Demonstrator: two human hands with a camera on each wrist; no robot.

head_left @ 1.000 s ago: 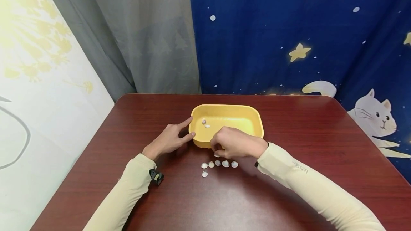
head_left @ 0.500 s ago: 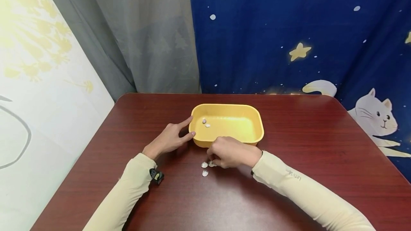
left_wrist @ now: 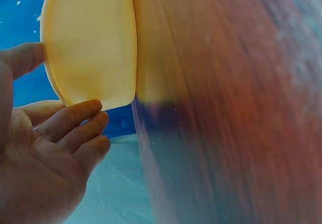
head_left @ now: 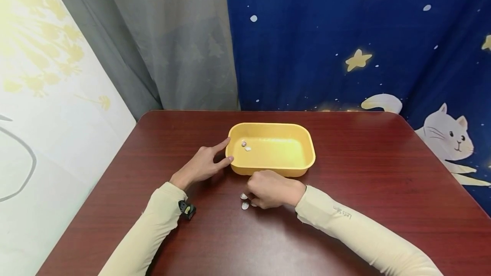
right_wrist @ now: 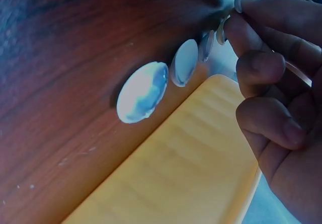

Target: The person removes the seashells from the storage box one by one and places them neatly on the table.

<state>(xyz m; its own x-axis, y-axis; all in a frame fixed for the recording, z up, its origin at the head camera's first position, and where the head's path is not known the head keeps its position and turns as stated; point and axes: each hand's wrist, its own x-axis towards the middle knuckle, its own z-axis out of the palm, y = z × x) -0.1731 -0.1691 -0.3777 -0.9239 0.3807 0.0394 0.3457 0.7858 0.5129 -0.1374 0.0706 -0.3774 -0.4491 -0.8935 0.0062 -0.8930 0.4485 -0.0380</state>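
My right hand [head_left: 270, 188] is low over the table in front of a yellow plastic tub [head_left: 311, 156]. Its thumb and index finger pinch a small whitish seashell [right_wrist: 240, 1] close to the tabletop. Beside the fingertips lie two pale shells, an upper one [head_left: 243, 196] and a lower one [head_left: 245, 206]. In the right wrist view a row of shells runs along the tub, with a white shell [right_wrist: 143, 93] nearest the camera. My left hand [head_left: 201, 165] touches the tub's left end with thumb and index finger spread and fairly straight.
Inside the tub, at its left, sit a small purplish shell [head_left: 244, 143] and a white one [head_left: 248, 149]. The dark red wooden table [head_left: 364, 152] ends at a grey curtain [head_left: 192, 54] and a blue star-patterned curtain [head_left: 299, 46].
My right hand has come down from the tub's front rim toward me, carrying a shell over the row to beside the lower shell. My left hand stays at the tub.
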